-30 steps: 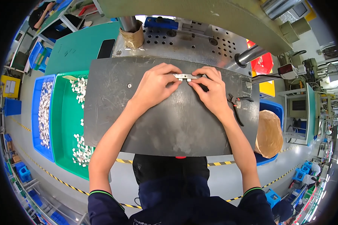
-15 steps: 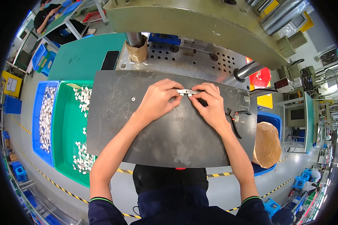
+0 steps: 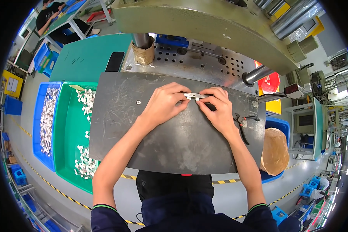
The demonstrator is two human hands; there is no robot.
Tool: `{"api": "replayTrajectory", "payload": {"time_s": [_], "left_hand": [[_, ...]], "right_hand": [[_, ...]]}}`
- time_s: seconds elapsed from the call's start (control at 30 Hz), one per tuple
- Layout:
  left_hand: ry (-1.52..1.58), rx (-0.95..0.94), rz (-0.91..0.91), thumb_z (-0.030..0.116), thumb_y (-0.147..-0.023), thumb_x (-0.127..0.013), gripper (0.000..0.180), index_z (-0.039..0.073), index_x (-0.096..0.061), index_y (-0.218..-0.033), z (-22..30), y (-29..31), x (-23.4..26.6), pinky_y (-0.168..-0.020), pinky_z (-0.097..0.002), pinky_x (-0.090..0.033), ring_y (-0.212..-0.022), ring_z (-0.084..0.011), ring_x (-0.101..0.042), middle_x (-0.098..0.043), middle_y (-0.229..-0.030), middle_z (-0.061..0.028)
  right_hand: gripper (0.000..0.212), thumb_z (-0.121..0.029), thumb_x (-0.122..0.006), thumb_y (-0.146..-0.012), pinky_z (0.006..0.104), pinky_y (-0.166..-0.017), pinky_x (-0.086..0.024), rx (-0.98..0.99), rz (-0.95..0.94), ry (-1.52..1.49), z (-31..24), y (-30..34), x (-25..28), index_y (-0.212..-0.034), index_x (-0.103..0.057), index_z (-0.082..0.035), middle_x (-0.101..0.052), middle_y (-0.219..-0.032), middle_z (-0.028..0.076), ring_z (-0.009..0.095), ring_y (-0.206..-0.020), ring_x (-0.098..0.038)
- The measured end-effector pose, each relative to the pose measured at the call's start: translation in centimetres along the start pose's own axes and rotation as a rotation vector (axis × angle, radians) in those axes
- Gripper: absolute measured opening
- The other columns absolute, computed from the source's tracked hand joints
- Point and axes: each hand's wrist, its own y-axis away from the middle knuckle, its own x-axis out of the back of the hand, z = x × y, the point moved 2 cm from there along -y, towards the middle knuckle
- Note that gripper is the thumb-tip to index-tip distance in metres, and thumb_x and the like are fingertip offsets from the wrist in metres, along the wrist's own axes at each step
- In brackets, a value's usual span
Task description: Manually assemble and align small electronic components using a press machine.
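Near the far middle of a dark metal work plate (image 3: 174, 139), my two hands hold one small silvery metal strip (image 3: 193, 95) by its ends. Fingertips of my left hand (image 3: 164, 103) pinch its left end. My right hand (image 3: 218, 108) has its thumb and fingers closed on the right end. Small whitish pieces show under the strip, between the fingertips; what they are is too small to tell. Much of both ends is hidden by my fingers. Just right of my right hand lies a pair of cutting pliers (image 3: 242, 129) with dark and red handles.
To the left stand a green bin (image 3: 67, 131) with small white parts and a blue bin (image 3: 38, 127) full of similar ones. A press frame (image 3: 205, 19) with steel columns rises beyond the plate. A blue bin with brown paper (image 3: 275, 150) stands right. A phone-like black slab (image 3: 115, 62) lies far left.
The whole view has shifted very slightly. Both hands keep the same pinch on the metal strip, with no other clear movement.
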Motion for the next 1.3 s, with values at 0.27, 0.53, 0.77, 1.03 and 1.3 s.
{"api": "replayTrajectory", "payload": {"time_s": [0.27, 0.53, 0.77, 1.03, 1.3], "left_hand": [[-0.006, -0.01, 0.001, 0.003, -0.081, -0.08, 0.009, -0.001, -0.078, -0.089, 0.02, 0.3, 0.15, -0.075, -0.0377, -0.061, -0.092, -0.0257, -0.072, -0.077, -0.105, -0.0067], [-0.014, -0.013, -0.006, 0.004, -0.082, -0.08, 0.01, 0.0, -0.078, -0.09, -0.18, 0.42, 0.25, -0.076, -0.0382, -0.061, -0.093, -0.0257, -0.072, -0.076, -0.106, -0.0058], [-0.017, 0.013, -0.014, 0.004, -0.081, -0.083, 0.01, -0.001, -0.078, -0.088, -0.02, 0.24, 0.42, -0.079, -0.0381, -0.061, -0.098, -0.0271, -0.073, -0.078, -0.107, -0.0084], [-0.02, -0.014, 0.015, 0.004, -0.08, -0.081, 0.01, 0.0, -0.079, -0.089, -0.11, 0.31, 0.25, -0.076, -0.0377, -0.061, -0.095, -0.0253, -0.073, -0.078, -0.105, -0.006], [-0.016, -0.02, 0.033, 0.004, -0.08, -0.081, 0.01, 0.001, -0.079, -0.09, -0.24, 0.25, 0.08, -0.077, -0.0382, -0.061, -0.095, -0.0256, -0.072, -0.077, -0.105, -0.0058]], "right_hand": [[0.013, -0.004, -0.085, -0.08, 0.0393, -0.092, -0.047, -0.005, 0.005, 0.003, -0.48, -0.06, -0.11, -0.088, -0.074, -0.003, -0.074, -0.109, 0.004, 0.025, -0.103, -0.067], [0.014, -0.005, -0.085, -0.081, 0.0389, -0.092, -0.046, 0.001, 0.009, -0.011, -0.49, -0.09, -0.26, -0.089, -0.073, -0.002, -0.074, -0.11, 0.003, 0.025, -0.103, -0.066], [0.012, -0.005, -0.083, -0.083, 0.0375, -0.092, -0.045, 0.017, 0.017, -0.021, -0.33, -0.23, -0.43, -0.09, -0.073, -0.003, -0.072, -0.108, 0.002, 0.022, -0.101, -0.065], [0.012, -0.006, -0.084, -0.083, 0.0378, -0.09, -0.044, 0.019, 0.015, -0.023, -0.21, -0.09, -0.39, -0.089, -0.074, -0.003, -0.074, -0.109, 0.003, 0.024, -0.102, -0.065], [0.012, -0.008, -0.084, -0.084, 0.0381, -0.094, -0.045, 0.019, 0.011, -0.005, -0.08, -0.21, -0.41, -0.09, -0.074, -0.004, -0.073, -0.108, 0.002, 0.023, -0.103, -0.065]]}}
